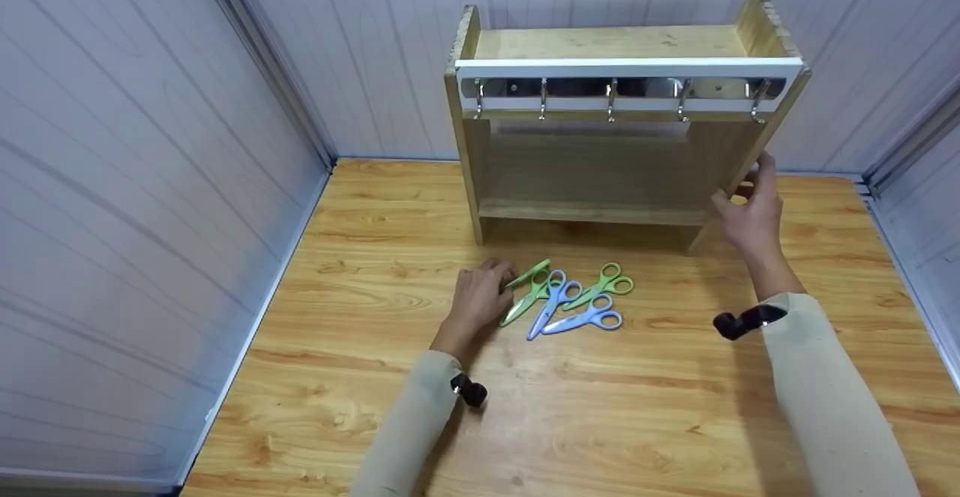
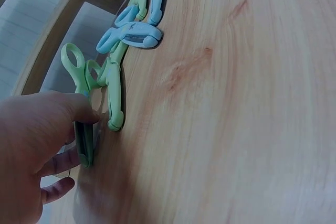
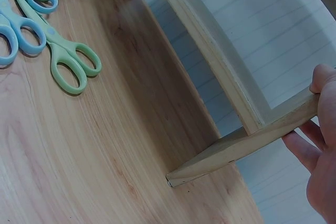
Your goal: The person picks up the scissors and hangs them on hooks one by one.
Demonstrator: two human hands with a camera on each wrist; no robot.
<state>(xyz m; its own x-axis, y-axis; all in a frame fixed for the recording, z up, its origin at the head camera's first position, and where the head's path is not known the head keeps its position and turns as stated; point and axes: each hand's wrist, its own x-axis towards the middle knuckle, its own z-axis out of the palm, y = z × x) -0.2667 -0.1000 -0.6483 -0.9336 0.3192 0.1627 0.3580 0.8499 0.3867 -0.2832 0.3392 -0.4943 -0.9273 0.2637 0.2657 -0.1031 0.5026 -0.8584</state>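
Green scissors (image 2: 80,80), one pair: left end of the cluster, before the shelf unit (image 1: 592,182); pinched by the left hand (image 1: 478,298) at the blades, leaving the finger loops free. Right hand (image 1: 752,220): grasping the shelf unit's right side panel (image 3: 247,144), presumably to steady it. Four more scissors (image 1: 553,306): close alongside. Room: counter (image 1: 375,272) leftward; shelf unit bounds the far side.

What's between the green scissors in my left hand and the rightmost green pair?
In the head view, another green pair and a blue pair lie between them.
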